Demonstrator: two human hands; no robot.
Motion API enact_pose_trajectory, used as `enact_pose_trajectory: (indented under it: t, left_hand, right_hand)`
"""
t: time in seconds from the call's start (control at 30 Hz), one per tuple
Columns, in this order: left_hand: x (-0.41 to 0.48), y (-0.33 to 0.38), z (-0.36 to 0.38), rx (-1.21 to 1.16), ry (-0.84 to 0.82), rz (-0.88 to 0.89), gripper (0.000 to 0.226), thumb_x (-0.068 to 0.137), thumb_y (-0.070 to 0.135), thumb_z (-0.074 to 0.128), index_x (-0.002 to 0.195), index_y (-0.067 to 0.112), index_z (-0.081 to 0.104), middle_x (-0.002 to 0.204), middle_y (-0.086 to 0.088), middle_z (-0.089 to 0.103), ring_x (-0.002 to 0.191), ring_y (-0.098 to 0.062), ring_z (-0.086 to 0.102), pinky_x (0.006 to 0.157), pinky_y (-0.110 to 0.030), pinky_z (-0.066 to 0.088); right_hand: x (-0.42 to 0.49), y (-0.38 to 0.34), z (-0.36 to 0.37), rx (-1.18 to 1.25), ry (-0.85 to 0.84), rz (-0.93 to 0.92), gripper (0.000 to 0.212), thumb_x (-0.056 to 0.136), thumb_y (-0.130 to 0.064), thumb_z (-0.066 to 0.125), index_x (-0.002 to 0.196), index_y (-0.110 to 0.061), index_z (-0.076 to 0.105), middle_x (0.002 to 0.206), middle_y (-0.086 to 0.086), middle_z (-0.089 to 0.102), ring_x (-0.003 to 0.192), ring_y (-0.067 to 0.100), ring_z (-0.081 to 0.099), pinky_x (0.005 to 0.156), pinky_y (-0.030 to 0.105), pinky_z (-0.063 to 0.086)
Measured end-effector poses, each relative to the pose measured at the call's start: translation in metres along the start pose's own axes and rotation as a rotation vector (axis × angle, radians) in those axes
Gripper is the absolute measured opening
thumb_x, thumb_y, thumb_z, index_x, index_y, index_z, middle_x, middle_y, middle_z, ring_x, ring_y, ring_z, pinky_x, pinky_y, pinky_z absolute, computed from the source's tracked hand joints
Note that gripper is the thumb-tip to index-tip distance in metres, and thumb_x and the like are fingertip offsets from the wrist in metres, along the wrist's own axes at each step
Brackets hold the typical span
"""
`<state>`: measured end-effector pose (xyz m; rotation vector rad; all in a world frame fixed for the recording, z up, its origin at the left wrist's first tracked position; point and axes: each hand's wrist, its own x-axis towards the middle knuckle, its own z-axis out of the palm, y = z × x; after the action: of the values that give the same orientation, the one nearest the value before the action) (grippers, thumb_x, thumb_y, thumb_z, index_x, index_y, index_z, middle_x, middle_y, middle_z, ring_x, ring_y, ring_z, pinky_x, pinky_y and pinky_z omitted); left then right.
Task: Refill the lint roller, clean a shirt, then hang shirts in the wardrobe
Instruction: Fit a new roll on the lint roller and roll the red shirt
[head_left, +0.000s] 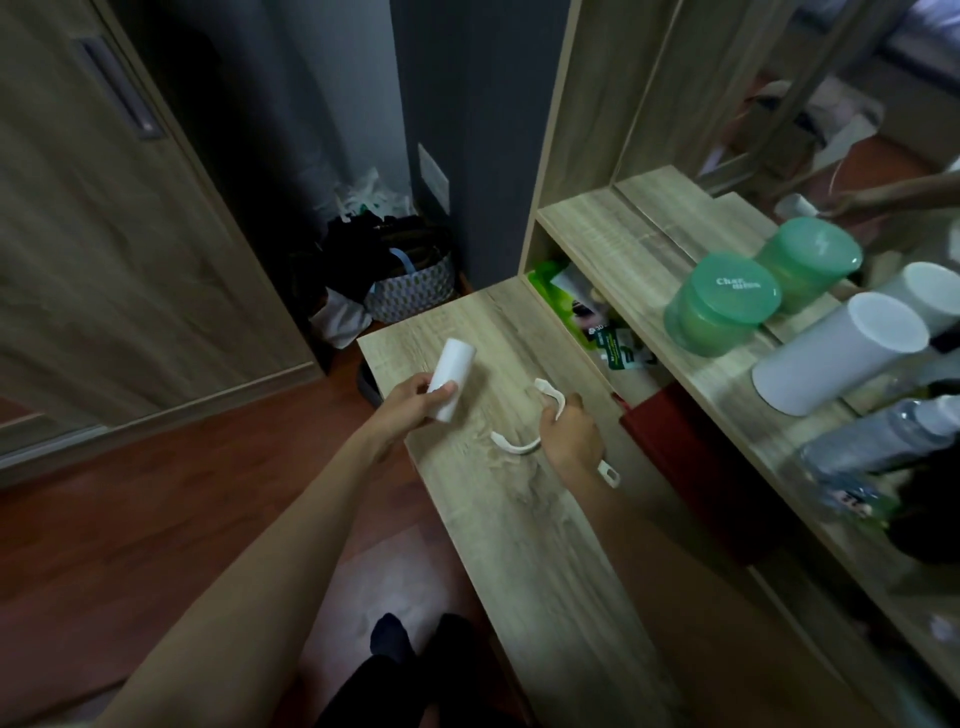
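Observation:
My left hand (413, 400) grips a white lint-roller refill roll (453, 376) by its lower end, tilted above the wooden dresser top (524, 519). My right hand (571, 434) holds the white lint roller frame (519, 444) just above the dresser top. The frame's two curved arms stick out to the left of my fist, with no roll between them. Its handle end (609, 474) pokes out behind my palm. No shirt is in view.
A green lidded jar (722, 304), a white cylinder (836, 353) and bottles stand on the upper shelf by a mirror. Packets fill the cubby below it. A laundry basket (408, 291) with dark clothes sits on the floor beside the wardrobe door (104, 234).

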<state>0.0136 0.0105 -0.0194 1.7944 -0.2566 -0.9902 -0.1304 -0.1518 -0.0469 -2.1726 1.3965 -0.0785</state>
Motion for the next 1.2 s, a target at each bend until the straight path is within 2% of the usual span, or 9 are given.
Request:
enact_pose_trajectory:
  t: [0.13, 0.27, 0.33, 0.43, 0.53, 0.6, 0.7, 1.0, 1.2]
  left_hand:
    - [-0.003, 0.006, 0.0, -0.044, 0.003, -0.005, 0.055, 0.082, 0.041, 0.07, 0.122, 0.006, 0.057, 0.115, -0.013, 0.064, 0.099, -0.021, 0.064, 0.089, -0.037, 0.053]
    - [-0.007, 0.017, -0.003, -0.181, 0.069, -0.013, 0.048, 0.087, 0.029, 0.07, 0.123, 0.003, 0.052, 0.114, -0.015, 0.065, 0.088, -0.019, 0.066, 0.066, -0.024, 0.057]
    - [-0.01, 0.024, -0.008, -0.236, 0.093, -0.009, 0.054, 0.086, 0.026, 0.07, 0.129, 0.013, 0.04, 0.112, -0.013, 0.064, 0.089, -0.023, 0.067, 0.067, -0.03, 0.058]
    - [-0.015, 0.033, -0.018, -0.279, 0.109, 0.032, 0.059, 0.087, 0.024, 0.07, 0.129, 0.03, 0.029, 0.103, -0.01, 0.066, 0.089, -0.026, 0.068, 0.081, -0.043, 0.058]
    - [-0.02, 0.039, -0.028, -0.326, 0.085, 0.052, 0.059, 0.087, 0.023, 0.071, 0.13, 0.034, 0.032, 0.11, -0.015, 0.065, 0.089, -0.027, 0.07, 0.074, -0.04, 0.06]
    - [-0.022, 0.043, -0.035, -0.323, 0.056, 0.054, 0.059, 0.086, 0.025, 0.071, 0.132, 0.034, 0.035, 0.114, -0.015, 0.064, 0.086, -0.025, 0.071, 0.066, -0.035, 0.059]
    - [-0.023, 0.046, -0.041, -0.289, 0.037, 0.048, 0.057, 0.085, 0.027, 0.071, 0.131, 0.035, 0.036, 0.116, -0.015, 0.063, 0.082, -0.025, 0.071, 0.065, -0.034, 0.057]
    - [-0.031, 0.05, -0.042, -0.24, 0.004, 0.065, 0.057, 0.085, 0.029, 0.071, 0.132, 0.033, 0.039, 0.107, -0.008, 0.067, 0.076, -0.019, 0.072, 0.059, -0.027, 0.055]
    - [-0.032, 0.051, -0.044, -0.229, -0.02, 0.08, 0.059, 0.086, 0.029, 0.071, 0.134, 0.033, 0.037, 0.105, -0.007, 0.07, 0.079, -0.019, 0.072, 0.062, -0.03, 0.056]
  right_hand:
    - [0.001, -0.012, -0.001, 0.071, 0.01, -0.087, 0.031, 0.098, -0.026, 0.038, 0.115, -0.005, 0.053, 0.107, 0.02, 0.065, 0.095, 0.038, 0.062, 0.074, 0.04, 0.048]
    - [-0.003, -0.047, -0.019, 0.179, 0.075, -0.294, 0.027, 0.099, -0.023, 0.039, 0.113, -0.007, 0.056, 0.094, 0.02, 0.066, 0.085, 0.037, 0.062, 0.062, 0.034, 0.039]
    - [-0.004, -0.063, -0.027, 0.229, 0.063, -0.404, 0.026, 0.099, -0.024, 0.04, 0.112, -0.009, 0.056, 0.089, 0.018, 0.067, 0.08, 0.036, 0.061, 0.061, 0.035, 0.041]
    - [-0.002, -0.081, -0.033, 0.246, 0.023, -0.536, 0.026, 0.099, -0.026, 0.04, 0.114, -0.013, 0.057, 0.088, 0.013, 0.067, 0.077, 0.031, 0.061, 0.059, 0.033, 0.038]
    - [0.001, -0.093, -0.034, 0.214, 0.006, -0.613, 0.026, 0.099, -0.027, 0.039, 0.117, -0.016, 0.056, 0.089, 0.008, 0.067, 0.074, 0.026, 0.059, 0.061, 0.029, 0.034]
    - [0.003, -0.099, -0.034, 0.223, 0.007, -0.627, 0.027, 0.099, -0.028, 0.039, 0.118, -0.018, 0.055, 0.093, 0.009, 0.068, 0.08, 0.029, 0.061, 0.063, 0.03, 0.035]
    - [0.006, -0.108, -0.033, 0.241, -0.007, -0.652, 0.027, 0.099, -0.029, 0.04, 0.121, -0.02, 0.054, 0.102, 0.007, 0.069, 0.089, 0.03, 0.063, 0.066, 0.031, 0.039]
    - [0.004, -0.121, -0.026, 0.209, -0.015, -0.69, 0.03, 0.098, -0.031, 0.04, 0.126, -0.025, 0.05, 0.093, 0.008, 0.069, 0.084, 0.028, 0.062, 0.067, 0.032, 0.04]
    - [0.002, -0.125, -0.027, 0.224, 0.003, -0.66, 0.03, 0.099, -0.031, 0.04, 0.125, -0.021, 0.053, 0.105, 0.008, 0.069, 0.092, 0.028, 0.063, 0.071, 0.033, 0.042]
